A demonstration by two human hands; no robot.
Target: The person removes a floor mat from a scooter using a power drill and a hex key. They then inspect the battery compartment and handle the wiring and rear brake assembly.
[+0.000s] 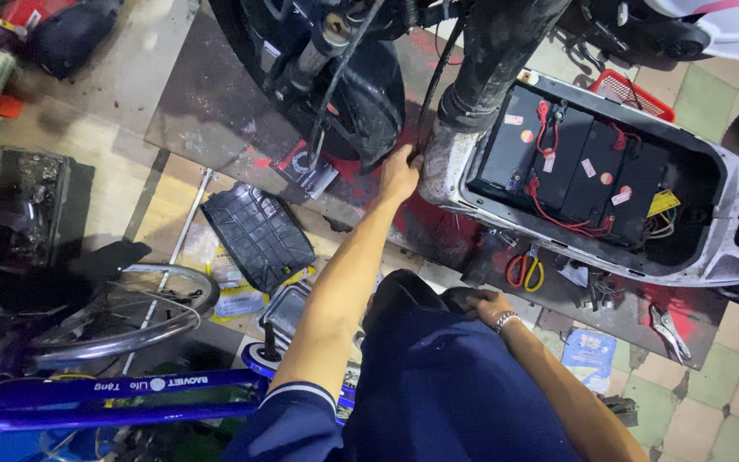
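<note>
Up front, left hand [400, 174] fingers curled around black cable [428, 94] beside scooter frame [443, 167].

Head cam, steep downward (close)

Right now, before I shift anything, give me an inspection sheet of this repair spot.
Surface: tiled floor with a dark, red-stained mat under the scooter.
Job's things: scooter body opened; black batteries sit in its bay.
Clutter: black footboard panel, red-and-yellow cutters, pliers, blue packet, papers.
Grippers: left hand touches the scooter's front edge by a black cable; right hand rests on the person's knee, a bracelet at the wrist.
Cables: red wires loop over the batteries; yellow-tagged wires at the bay's rear.
Surroundings: blue bicycle, front wheel, red basket.
</note>
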